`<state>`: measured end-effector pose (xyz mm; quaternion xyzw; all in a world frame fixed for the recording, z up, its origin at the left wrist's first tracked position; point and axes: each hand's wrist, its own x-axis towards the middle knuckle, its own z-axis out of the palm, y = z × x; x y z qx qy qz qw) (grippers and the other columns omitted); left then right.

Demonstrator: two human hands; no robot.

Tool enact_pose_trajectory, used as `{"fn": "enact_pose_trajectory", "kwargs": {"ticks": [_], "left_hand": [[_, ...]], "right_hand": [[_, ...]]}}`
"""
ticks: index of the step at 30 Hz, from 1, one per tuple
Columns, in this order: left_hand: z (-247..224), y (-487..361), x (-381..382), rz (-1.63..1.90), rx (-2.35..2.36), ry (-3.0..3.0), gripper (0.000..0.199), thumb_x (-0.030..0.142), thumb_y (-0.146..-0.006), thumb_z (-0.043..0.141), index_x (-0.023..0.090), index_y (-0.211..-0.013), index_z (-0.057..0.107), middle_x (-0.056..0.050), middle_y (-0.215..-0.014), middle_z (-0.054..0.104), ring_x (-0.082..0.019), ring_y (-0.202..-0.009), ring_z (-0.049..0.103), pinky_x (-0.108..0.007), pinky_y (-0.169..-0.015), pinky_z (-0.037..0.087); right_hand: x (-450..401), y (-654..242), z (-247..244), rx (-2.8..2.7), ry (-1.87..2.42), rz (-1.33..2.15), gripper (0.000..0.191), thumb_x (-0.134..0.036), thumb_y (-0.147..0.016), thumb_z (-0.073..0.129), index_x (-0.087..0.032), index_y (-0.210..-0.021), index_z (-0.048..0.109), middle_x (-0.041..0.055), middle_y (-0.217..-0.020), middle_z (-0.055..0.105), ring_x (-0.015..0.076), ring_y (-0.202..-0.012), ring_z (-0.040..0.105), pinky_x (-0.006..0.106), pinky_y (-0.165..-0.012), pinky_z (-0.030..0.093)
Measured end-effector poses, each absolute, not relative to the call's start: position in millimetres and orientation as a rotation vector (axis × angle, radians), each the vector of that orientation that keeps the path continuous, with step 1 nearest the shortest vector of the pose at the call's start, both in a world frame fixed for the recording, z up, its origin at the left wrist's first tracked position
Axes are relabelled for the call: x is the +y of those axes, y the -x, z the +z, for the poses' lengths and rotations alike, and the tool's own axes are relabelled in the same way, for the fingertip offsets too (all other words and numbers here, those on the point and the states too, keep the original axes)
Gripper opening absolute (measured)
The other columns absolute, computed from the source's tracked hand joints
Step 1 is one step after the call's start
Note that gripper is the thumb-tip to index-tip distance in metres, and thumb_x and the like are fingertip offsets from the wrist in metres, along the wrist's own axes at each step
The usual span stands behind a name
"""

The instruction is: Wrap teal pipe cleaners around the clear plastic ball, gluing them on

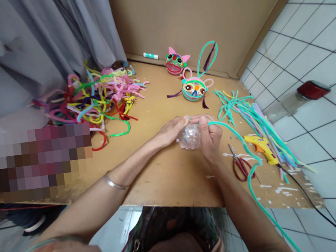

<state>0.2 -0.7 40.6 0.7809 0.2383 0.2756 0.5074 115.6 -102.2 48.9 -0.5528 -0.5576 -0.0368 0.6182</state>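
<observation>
Both hands meet around a clear plastic ball above the table. My left hand is closed on the ball's left and far side. At its right, my right hand pinches a long turquoise pipe cleaner against the ball, thumb on top. The loose length of the pipe cleaner curves down past the table's right side toward the lower edge of the view. Fingers on the far side of the ball are partly hidden.
Right of my hands lie red-handled scissors, a yellow glue gun with a black cord, and bundled pipe cleaners. Two decorated animal-face balls and a glue stick are at the back. A tangled pipe-cleaner pile sits left.
</observation>
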Motion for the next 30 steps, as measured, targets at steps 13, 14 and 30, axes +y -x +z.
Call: {"fn": "enact_pose_trajectory", "kwargs": {"ticks": [13, 14, 30], "left_hand": [[26, -7, -12, 1.028, 0.714, -1.765, 0.046, 0.057, -0.091, 0.047, 0.017, -0.112, 0.055, -0.010, -0.112, 0.063, -0.021, -0.100, 0.061, -0.035, -0.088, 0.051], [25, -7, -12, 1.082, 0.691, -1.771, 0.045, 0.056, -0.091, 0.049, 0.017, -0.113, 0.055, -0.011, -0.113, 0.062, -0.021, -0.101, 0.061, -0.035, -0.087, 0.051], [30, -2, -19, 1.375, 0.419, -2.052, 0.025, 0.035, -0.100, 0.045, 0.018, -0.103, 0.063, -0.008, -0.098, 0.072, -0.018, -0.096, 0.065, -0.033, -0.088, 0.051]], "right_hand": [[-102, -114, 47, -1.254, 1.318, -0.079, 0.045, -0.039, -0.102, 0.039, -0.020, -0.081, 0.073, 0.0056, -0.085, 0.074, 0.0190, -0.086, 0.069, 0.036, -0.083, 0.052], [-103, -113, 47, -1.257, 1.324, -0.085, 0.045, -0.039, -0.102, 0.039, -0.020, -0.081, 0.073, 0.0057, -0.085, 0.074, 0.0189, -0.085, 0.069, 0.036, -0.083, 0.052], [-103, -111, 50, -1.273, 1.313, -0.057, 0.044, -0.037, -0.103, 0.038, -0.020, -0.081, 0.072, 0.0053, -0.084, 0.074, 0.0189, -0.087, 0.068, 0.036, -0.084, 0.050]]}}
